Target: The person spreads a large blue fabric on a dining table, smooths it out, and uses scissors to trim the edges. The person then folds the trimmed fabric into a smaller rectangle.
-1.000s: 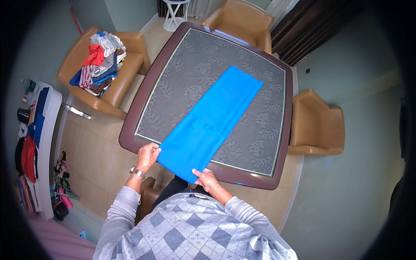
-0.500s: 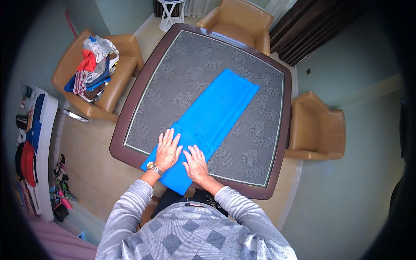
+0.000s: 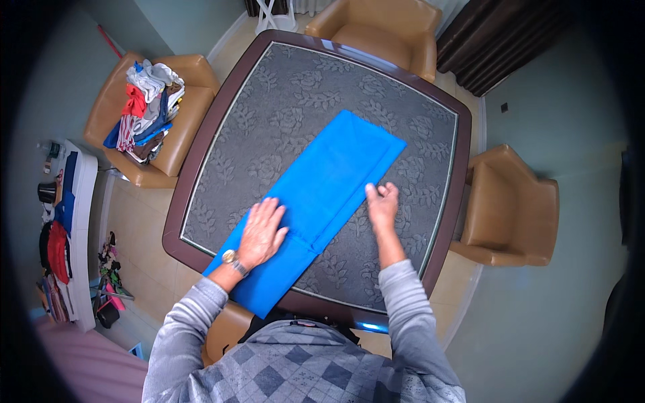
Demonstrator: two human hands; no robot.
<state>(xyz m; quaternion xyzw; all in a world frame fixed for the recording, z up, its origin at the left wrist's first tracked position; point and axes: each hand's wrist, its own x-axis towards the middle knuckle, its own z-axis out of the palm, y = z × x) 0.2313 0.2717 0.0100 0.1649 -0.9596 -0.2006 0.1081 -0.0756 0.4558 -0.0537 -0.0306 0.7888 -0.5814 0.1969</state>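
A bright blue cloth garment (image 3: 329, 174), folded into a long strip, lies slantwise across the table (image 3: 235, 141). Its kind cannot be told; a crease crosses it below the middle, and its near end reaches over the table's front edge. My left hand (image 3: 263, 235) rests flat on the strip's lower left part, fingers stretched out. A watch (image 3: 232, 258) is on that wrist. My right hand (image 3: 382, 201) is at the strip's right edge, below its far corner. Its fingers are loosely bent and a little apart, with one tip close to or touching the cloth edge.
Tan armchairs (image 3: 514, 208) stand right, behind and left of the table. The left armchair (image 3: 181, 138) bears a heap of mixed clothes (image 3: 144, 111). Further left, a white shelf unit (image 3: 84, 221) holds more clothes. A dark curtain (image 3: 497, 50) hangs at the back right.
My right hand has moved from the strip's middle up and right to its right edge. The strip looks smoother around the crease. My left hand stays on the cloth.
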